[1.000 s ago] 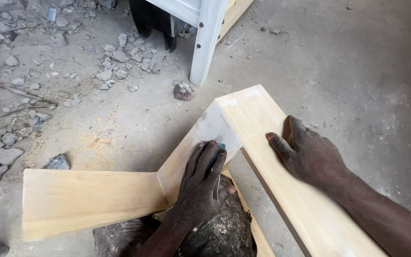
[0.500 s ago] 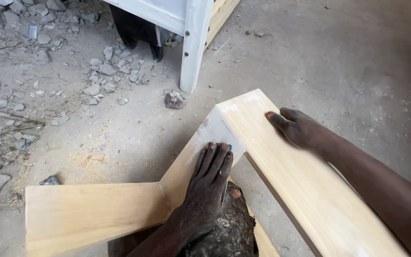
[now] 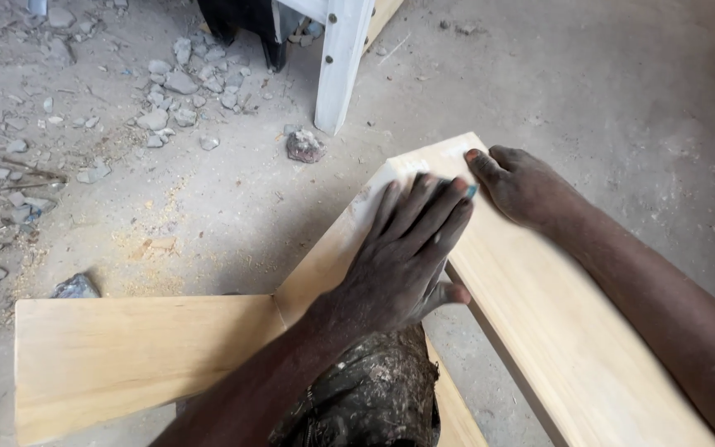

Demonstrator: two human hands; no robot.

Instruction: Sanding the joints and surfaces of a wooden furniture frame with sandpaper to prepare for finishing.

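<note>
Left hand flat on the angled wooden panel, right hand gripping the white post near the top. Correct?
Not quite. In the head view the right hand rests on the long pale plank, not the white post. The left hand does lie flat on the angled panel.

A: Soft, even daylight is filling the scene; nothing is glaring, and the pale wooden boards are looking bright but not blown out.

B: Shadows are staying faint, only darkening under the boards and beneath the white post.

A: The left hand is smearing slightly with motion blur, while the rubble is staying fairly sharp.
</note>
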